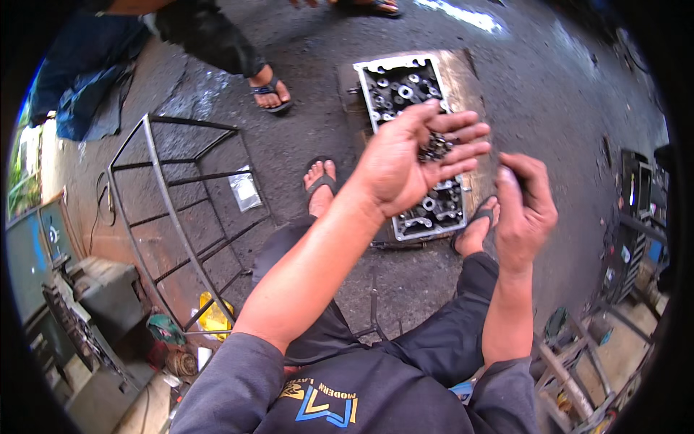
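My left hand (pixel 401 163) is palm up with its fingers stretched out, nothing clenched, and a loose heap of small metal parts (pixel 435 148) lies in the hollow of the palm, above an engine cylinder head (pixel 405 92). If that palm tilted or the fingers spread, I judge that pieces could slide off, drop into the head's openings, or scatter on the dark floor (pixel 571 130) and be hard to find. To its right, my right hand (pixel 528 206) has curled fingers, thumb near the index tip; I cannot tell whether they pinch anything. A bump between the hands could also spill the heap. Around me, from the left: a grey machine (pixel 108 296), an open metal frame (pixel 193 123), a yellow container (pixel 215 316), a pale packet (pixel 246 189) on the floor and a co-worker's sandalled foot (pixel 273 90). The cylinder head lies between my own sandalled feet, on a brown board (pixel 466 79); my left hand blocks the view of its middle. Farther right, a metal rack (pixel 564 369) stands beside my right arm.
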A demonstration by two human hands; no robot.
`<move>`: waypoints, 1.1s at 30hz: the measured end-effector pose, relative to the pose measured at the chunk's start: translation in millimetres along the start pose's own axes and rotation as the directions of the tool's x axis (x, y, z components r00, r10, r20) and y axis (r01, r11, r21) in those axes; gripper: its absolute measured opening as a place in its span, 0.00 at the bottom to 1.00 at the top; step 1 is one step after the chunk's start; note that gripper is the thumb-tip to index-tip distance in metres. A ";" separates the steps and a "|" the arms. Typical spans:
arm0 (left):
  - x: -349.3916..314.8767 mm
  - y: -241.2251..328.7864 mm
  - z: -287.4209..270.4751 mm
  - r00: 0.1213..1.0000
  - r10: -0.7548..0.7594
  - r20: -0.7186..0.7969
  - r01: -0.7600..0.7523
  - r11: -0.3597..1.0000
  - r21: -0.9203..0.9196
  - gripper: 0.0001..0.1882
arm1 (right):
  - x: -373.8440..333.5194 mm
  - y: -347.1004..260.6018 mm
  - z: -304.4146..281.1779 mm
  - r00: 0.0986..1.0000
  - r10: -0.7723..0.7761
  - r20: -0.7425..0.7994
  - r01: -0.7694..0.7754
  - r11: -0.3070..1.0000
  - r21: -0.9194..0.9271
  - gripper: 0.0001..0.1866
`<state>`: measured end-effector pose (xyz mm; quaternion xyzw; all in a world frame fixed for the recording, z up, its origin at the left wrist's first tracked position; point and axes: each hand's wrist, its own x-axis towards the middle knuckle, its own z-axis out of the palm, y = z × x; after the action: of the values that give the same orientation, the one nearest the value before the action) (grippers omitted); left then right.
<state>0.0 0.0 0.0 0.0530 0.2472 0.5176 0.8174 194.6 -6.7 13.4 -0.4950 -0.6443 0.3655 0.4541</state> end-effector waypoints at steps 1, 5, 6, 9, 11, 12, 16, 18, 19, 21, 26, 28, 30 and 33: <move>1.4 -7.1 -1.5 1.000 -0.016 -0.002 0.016 1.000 -0.016 0.37 | 0.3 1.5 -0.8 0.993 -0.113 0.017 0.114 0.991 -0.071 0.09; 11.7 -22.4 -1.6 0.998 -0.054 -0.033 0.054 0.998 -0.015 0.37 | 7.6 -1.0 -7.2 0.988 -0.134 0.071 0.144 0.976 -0.160 0.10; 13.4 -24.3 -1.5 0.998 -0.066 -0.011 0.065 0.997 -0.040 0.36 | 8.8 -1.4 -8.8 0.988 -0.131 0.079 0.143 0.974 -0.175 0.10; 17.3 -27.2 -1.4 0.993 -0.115 0.038 0.117 0.991 -0.066 0.35 | 9.7 -1.0 -12.3 0.991 -0.053 0.125 0.072 0.984 -0.161 0.10; 18.4 -29.7 1.3 0.993 -0.115 -0.016 0.114 0.993 -0.011 0.35 | 10.1 0.9 -11.2 0.986 -0.104 0.133 0.136 0.955 -0.264 0.11; 18.0 -30.2 2.9 0.993 -0.114 -0.044 0.115 0.993 0.017 0.35 | 10.8 1.2 -11.2 0.979 -0.136 0.150 0.180 0.925 -0.334 0.11; 21.3 -32.7 -1.8 0.999 -0.038 -0.022 0.041 0.987 0.153 0.29 | 12.9 10.2 -12.1 0.960 -0.210 0.184 0.269 0.872 -0.409 0.07; 28.1 -27.3 -10.0 0.989 -0.105 0.100 0.106 0.994 -0.008 0.29 | 16.5 17.3 -12.8 0.955 -0.226 0.190 0.287 0.862 -0.417 0.05; 27.3 -26.8 -13.0 0.988 -0.090 0.124 0.089 0.996 0.017 0.29 | 15.1 18.4 -11.8 0.955 -0.229 0.190 0.290 0.858 -0.424 0.04; 31.5 -19.6 -15.8 0.896 -0.080 0.436 0.157 0.977 -0.145 0.26 | 14.6 18.3 -9.3 0.946 -0.264 0.186 0.319 0.857 -0.406 0.04; 28.6 -23.6 -14.6 0.954 -0.223 0.199 0.254 0.956 -0.147 0.34 | 22.0 15.8 -6.3 0.944 -0.298 0.139 0.328 0.817 -0.475 0.05; 26.1 -22.9 -16.0 0.963 -0.225 0.147 0.245 0.960 -0.134 0.33 | 22.3 14.5 -9.5 0.933 -0.291 0.210 0.358 0.798 -0.484 0.05; 27.6 -21.4 -16.7 0.970 -0.211 0.118 0.222 0.971 -0.092 0.33 | 22.6 16.0 -10.0 0.919 -0.284 0.272 0.386 0.785 -0.485 0.04; 28.1 -21.0 -17.1 0.984 -0.150 0.092 0.156 0.986 -0.066 0.32 | 23.2 20.5 -5.5 0.938 -0.263 0.226 0.334 0.861 -0.384 0.03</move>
<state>18.9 12.0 -31.9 0.0262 0.1958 0.4591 0.8661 203.9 20.8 1.5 -0.4420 -0.8118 0.1844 0.3341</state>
